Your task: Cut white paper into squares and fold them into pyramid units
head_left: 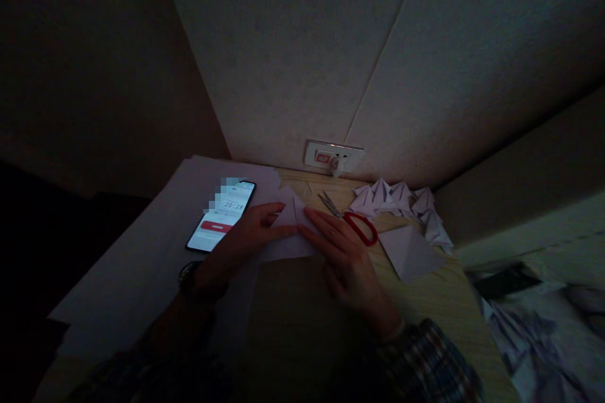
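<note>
Centrally, folded paper (292,204) is near the back edge of the desk (425,302); the left hand (246,230), half-curled, pinches its left side; the right hand (347,258) lays near-straight fingers on it (whether gripping, unclear); scissors (348,219) lie just beside.

Homelike room, patterned wall (283,56), wall socket (331,156)

The person's left hand (246,231) and right hand (350,259) cover parts of a folded white paper sheet (287,204). The left hand also hides the lower right edge of a lit, black-framed smartphone (220,227), whose upper left corner is pixelated. A dark wristband (188,277) is too dim to identify. The dark plaid sleeve (428,356) runs off the bottom edge. Whitish pieces (532,346) at lower right are blurred and cut off.
</note>
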Demonstrator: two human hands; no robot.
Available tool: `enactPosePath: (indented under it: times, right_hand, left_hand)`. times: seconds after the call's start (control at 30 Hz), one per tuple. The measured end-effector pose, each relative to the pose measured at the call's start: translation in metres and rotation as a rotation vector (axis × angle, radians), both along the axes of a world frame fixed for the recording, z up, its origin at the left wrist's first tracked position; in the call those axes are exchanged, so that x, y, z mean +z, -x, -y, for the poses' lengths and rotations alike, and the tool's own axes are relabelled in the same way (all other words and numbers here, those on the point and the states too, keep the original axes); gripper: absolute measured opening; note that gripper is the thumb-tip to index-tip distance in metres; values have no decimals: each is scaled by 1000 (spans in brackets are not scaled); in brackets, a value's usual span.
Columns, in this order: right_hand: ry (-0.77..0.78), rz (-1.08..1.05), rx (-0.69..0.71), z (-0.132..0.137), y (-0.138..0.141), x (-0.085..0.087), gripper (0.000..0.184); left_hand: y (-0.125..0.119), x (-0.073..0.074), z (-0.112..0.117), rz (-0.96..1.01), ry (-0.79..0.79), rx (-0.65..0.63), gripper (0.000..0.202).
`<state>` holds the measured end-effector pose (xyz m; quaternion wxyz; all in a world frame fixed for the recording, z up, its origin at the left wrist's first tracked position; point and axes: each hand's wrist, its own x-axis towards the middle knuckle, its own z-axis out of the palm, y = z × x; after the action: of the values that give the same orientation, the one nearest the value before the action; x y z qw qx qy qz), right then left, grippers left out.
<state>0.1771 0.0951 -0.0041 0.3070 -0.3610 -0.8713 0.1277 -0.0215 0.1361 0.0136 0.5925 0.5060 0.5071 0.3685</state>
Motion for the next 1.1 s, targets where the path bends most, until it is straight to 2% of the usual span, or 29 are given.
enactPosePath:
  times: [0.1,0.27,0.5,0.67,0.77,0.9,1.03,1.1]
  right_hand:
    - [14,-95,-20,1,2,2,66]
    - [34,-239,-167,2,2,4,53]
    - [45,-145,-60,0,-1,-2,57]
    - [61,-129,-80,1,-2,0,56]
    - [76,-166,-82,2,-2,0,51]
    - [155,-272,-110,3,4,2,36]
    - [304,-455,-251,-1,10,2,15]
    - [376,-513,-305,-4,11,0,13]
  left_hand:
    - [0,-3,0,61,44,-28,30]
    - [1,-2,0,81,83,35,28]
    - [1,-3,-1,95,90,-13,40]
    - [4,-3,-1,74,141,-20,50]
    - [4,-2,-1,-14,104,6,49]
    - [2,-1,-1,-50,1,-102,33]
    - [0,-1,0,-177,-91,-183,23]
    - [-2,-1,2,-214,-108,-229,20]
